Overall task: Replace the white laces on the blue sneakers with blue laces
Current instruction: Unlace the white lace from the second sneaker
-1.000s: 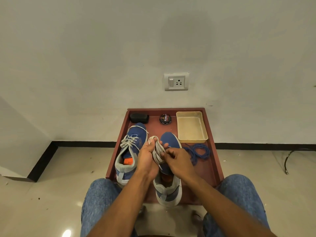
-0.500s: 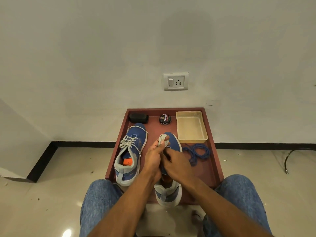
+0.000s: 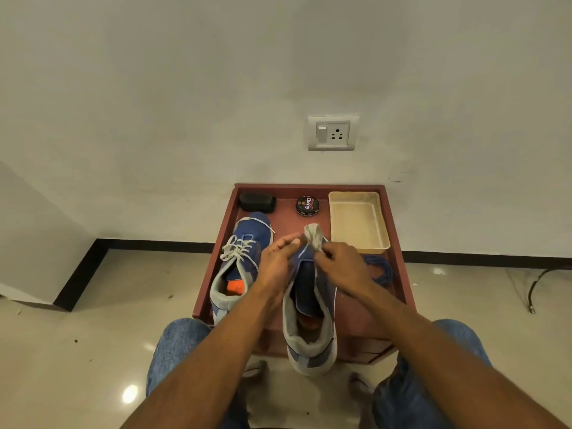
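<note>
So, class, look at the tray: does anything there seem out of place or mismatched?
The two sneakers don't match. The left sneaker is laced in white, while the right sneaker has none. Its white lace is bundled in the right hand. The blue laces lie unused beside it.

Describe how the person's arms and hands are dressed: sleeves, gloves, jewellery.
Both forearms are bare, with no sleeves in view. The left hand and right hand wear no gloves, and no rings, watch or bracelets show. Blue jeans cover the knees below.
</note>
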